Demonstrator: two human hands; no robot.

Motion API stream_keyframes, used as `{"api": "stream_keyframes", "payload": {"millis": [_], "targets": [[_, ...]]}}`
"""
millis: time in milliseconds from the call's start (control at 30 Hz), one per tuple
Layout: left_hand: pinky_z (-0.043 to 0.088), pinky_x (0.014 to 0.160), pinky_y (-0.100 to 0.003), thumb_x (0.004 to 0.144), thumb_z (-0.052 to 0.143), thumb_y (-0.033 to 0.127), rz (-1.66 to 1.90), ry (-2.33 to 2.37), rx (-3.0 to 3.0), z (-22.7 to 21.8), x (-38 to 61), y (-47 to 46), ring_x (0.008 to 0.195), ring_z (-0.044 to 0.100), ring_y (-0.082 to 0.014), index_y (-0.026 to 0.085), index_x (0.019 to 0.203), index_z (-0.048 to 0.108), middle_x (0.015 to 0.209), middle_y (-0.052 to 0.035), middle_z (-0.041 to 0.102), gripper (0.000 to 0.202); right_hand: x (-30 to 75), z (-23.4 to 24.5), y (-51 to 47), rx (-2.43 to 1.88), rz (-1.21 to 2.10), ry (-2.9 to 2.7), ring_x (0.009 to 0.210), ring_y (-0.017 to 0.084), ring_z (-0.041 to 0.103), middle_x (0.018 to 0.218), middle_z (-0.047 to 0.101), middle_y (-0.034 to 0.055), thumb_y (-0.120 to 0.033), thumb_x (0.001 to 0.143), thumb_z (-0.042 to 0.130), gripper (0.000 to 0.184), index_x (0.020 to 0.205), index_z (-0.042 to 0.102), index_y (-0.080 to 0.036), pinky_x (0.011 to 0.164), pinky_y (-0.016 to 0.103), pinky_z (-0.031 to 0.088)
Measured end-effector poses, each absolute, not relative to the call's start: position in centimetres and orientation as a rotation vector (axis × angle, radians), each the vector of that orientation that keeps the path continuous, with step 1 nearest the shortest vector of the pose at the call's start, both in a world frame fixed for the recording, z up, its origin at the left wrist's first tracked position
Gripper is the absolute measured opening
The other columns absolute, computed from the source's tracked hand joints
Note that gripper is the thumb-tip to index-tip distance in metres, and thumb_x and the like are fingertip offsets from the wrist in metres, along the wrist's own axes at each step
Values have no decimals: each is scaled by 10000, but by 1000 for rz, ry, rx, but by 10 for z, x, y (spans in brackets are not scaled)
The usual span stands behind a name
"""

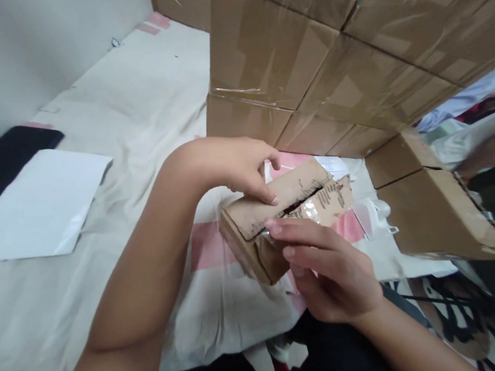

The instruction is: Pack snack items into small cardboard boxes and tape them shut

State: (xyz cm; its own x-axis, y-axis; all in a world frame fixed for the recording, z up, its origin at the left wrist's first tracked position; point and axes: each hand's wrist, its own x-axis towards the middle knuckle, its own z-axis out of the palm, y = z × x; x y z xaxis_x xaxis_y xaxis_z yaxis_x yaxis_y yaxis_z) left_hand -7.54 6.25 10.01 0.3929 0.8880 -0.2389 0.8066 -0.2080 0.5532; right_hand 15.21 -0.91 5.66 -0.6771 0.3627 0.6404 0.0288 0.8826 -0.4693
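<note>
A small brown cardboard box [277, 218], taped along its top seam and scribbled with black marks, is held tilted above the bedsheet. My left hand [236, 166] curls over its far top edge, fingers pressed on the flap. My right hand [327, 265] grips the near side, fingertips at the slit between the two flaps, where clear tape shows.
A stack of taped cardboard cartons [325, 41] fills the upper right. An opened empty box [436, 213] lies to the right, a white plastic piece [377, 216] beside it. A white sheet of paper [32, 205] and a black flat object [3, 158] lie on the bedsheet [133, 103] at left.
</note>
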Motion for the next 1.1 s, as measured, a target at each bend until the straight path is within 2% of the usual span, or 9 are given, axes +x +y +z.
{"api": "stream_keyframes", "payload": {"millis": [200,367,500,667,833,967,1100], "targets": [[485,874,-383,708,757,522,179,1399,2031,101,-78,63,960,690,-269,303,1335,581,1062,-13,741,687,144,48,-8,-328,517,-2244,1105,261,707,1150,718,143,24,844,547,464,1248,600,-199,894,498,629],[481,935,-396,702,744,449,236,1453,1907,102,-85,62,1116,654,-320,298,1294,628,1035,-11,728,622,143,46,-10,-324,509,-2233,1055,260,718,1105,726,150,40,828,563,470,1246,610,-170,874,494,631],[487,937,-365,712,725,487,238,1520,1862,104,-95,59,1152,644,-317,301,1242,657,1093,-5,710,566,144,47,-10,-353,496,-2236,1040,254,720,1091,730,134,19,840,558,468,1251,607,-200,856,480,638],[487,887,-340,710,727,506,222,1442,1888,103,-109,55,1110,669,-288,347,1360,579,1188,8,686,685,143,48,-11,-360,520,-2239,1045,258,719,1066,725,142,32,823,559,467,1238,611,-177,857,458,636],[509,828,-291,570,861,500,215,1318,1932,97,-99,55,1056,691,-265,322,1394,540,1270,-33,694,902,148,46,-11,-340,560,-2220,1073,261,702,1101,715,137,40,814,556,502,1263,594,-181,891,457,625],[532,795,-294,618,859,457,217,1161,1933,91,-89,57,952,719,-239,244,1404,511,1148,-61,740,885,149,45,-11,-353,496,-2234,1055,230,699,1075,721,118,35,816,559,459,1226,592,-168,896,380,622],[546,833,-328,624,866,460,186,1214,1911,93,-89,54,988,714,-254,229,1397,512,1161,-82,730,881,146,49,-10,-329,424,-2213,1001,218,709,1047,733,104,-4,837,540,390,1182,596,-178,873,357,623]]}}
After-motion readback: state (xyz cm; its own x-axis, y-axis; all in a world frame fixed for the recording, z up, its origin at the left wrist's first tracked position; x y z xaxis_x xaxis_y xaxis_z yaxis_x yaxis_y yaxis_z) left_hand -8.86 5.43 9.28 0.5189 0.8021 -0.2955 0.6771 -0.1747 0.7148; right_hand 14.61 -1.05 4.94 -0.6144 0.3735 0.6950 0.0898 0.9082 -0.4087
